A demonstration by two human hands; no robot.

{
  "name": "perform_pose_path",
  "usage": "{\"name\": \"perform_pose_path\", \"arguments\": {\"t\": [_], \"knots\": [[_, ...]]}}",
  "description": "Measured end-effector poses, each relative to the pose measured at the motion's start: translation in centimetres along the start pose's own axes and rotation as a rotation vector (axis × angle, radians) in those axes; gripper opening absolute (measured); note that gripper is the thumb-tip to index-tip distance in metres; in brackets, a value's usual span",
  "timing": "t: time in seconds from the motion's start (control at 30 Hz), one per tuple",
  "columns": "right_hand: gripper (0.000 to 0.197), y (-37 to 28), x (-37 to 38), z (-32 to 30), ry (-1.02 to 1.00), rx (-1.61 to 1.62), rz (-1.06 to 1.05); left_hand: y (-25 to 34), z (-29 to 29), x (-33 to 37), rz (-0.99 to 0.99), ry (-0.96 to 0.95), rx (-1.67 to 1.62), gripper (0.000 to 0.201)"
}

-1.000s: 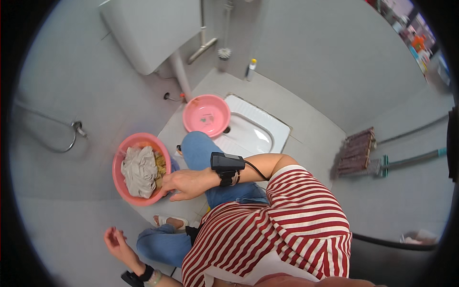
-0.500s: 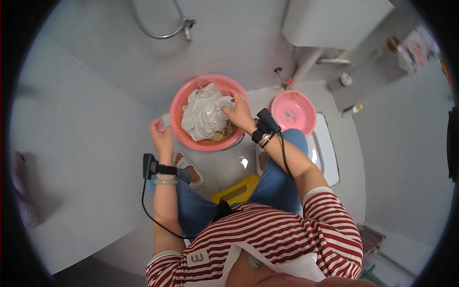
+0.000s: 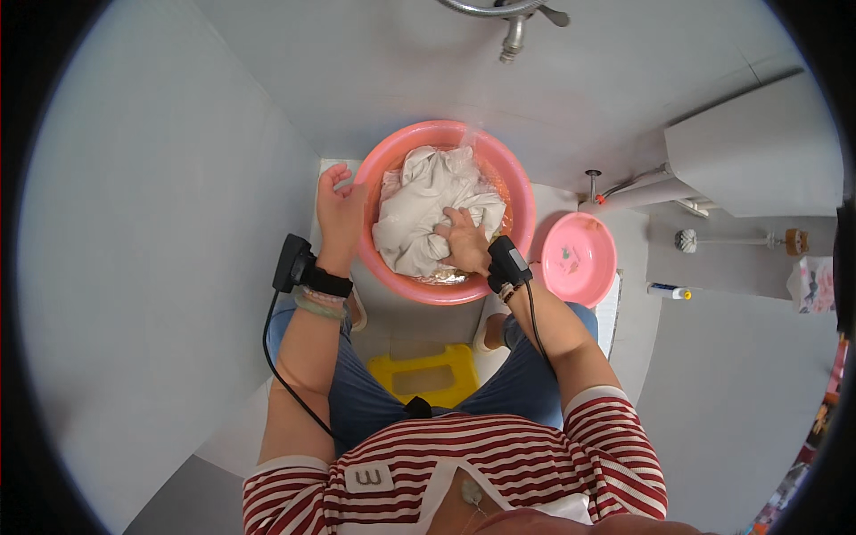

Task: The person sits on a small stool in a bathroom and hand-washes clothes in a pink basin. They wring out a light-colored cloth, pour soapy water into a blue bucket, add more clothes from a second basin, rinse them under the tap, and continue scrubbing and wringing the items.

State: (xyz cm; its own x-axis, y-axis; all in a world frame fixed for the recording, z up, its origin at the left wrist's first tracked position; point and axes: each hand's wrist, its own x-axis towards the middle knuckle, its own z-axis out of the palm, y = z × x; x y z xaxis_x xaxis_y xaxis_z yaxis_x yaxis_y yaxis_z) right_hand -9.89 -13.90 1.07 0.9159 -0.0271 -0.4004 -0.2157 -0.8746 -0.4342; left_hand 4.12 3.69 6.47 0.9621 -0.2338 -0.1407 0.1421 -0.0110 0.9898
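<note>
A large pink basin (image 3: 520, 178) stands on the floor in front of me, with a bunched white cloth (image 3: 419, 209) in bubbly water (image 3: 501, 178). My right hand (image 3: 465, 242) rests on the lower right part of the cloth, its fingers spread and pressing on the fabric. Just beside the basin's left rim, my left hand (image 3: 341, 209) is raised with fingers loosely bent and apart, holding nothing. A blurred, clear streak of water crosses the far rim. What lies beneath the cloth is hidden.
A metal tap (image 3: 513, 40) is on the wall beyond the basin. To the right is a smaller pink basin (image 3: 599, 267), with a toilet brush (image 3: 687, 241) and a white tube with a yellow cap (image 3: 669, 292) farther right. A yellow plastic stool (image 3: 459, 366) stands between my legs.
My right hand has moved from the cloth's right edge onto its lower right part. The left hand stays empty by the left rim. The whole view has shifted, and brownish fabric no longer shows.
</note>
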Motion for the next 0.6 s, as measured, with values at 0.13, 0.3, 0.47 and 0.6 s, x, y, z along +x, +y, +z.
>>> {"name": "perform_pose_path", "arguments": {"t": [0.13, 0.3, 0.47, 0.6], "knots": [[0.042, 2.9, 1.5, 0.8, 0.362, 0.281, 0.012, 1.1, -0.4, 1.4, -0.004, 0.002, -0.05, 0.042], [0.032, 0.8, -1.8, -6.0, 0.509, 0.998, 0.119, 2.5, -1.5, 0.5, -0.007, 0.081, -0.115, 0.041], [0.039, -3.4, -6.7, -12.8, 0.817, 1.304, -0.11, 1.7, -1.6, 0.7, 0.02, 0.097, -0.081, 0.042], [0.041, -5.6, -8.3, -15.0, 0.946, 1.302, -0.239, 0.5, -2.5, 1.5, 0.041, 0.13, -0.034, 0.042]]}}
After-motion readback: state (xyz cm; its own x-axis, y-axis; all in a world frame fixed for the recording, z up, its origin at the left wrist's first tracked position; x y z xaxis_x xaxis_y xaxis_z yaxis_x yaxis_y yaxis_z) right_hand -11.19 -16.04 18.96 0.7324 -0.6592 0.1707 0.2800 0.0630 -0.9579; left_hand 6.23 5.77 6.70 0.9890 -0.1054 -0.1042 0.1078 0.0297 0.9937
